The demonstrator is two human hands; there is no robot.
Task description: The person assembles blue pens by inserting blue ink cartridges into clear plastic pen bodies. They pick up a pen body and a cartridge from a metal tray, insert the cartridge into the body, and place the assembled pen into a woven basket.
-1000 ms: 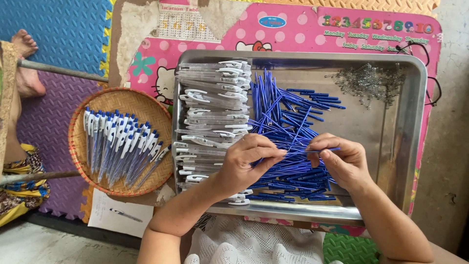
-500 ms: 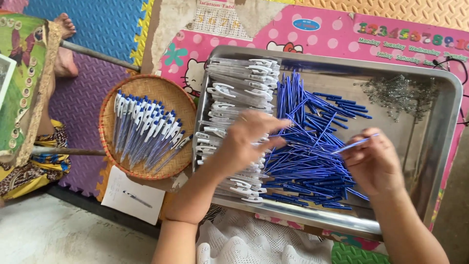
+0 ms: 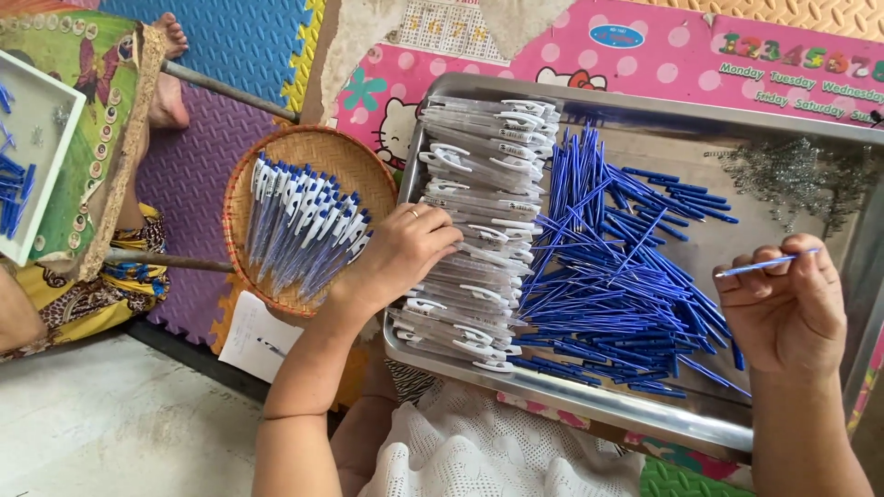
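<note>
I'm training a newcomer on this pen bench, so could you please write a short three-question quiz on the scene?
1. True or false: the right hand holds a thin blue refill.
2. What does the left hand touch? A) clear pen barrels B) springs C) woven basket
3. Which container holds the finished pens?

Key: 1 true; 2 A; 3 the woven basket.

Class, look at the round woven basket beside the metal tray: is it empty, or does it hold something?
It holds something. The basket carries a fanned bundle of blue-and-white pens across its middle, with bare weave showing around them.
</note>
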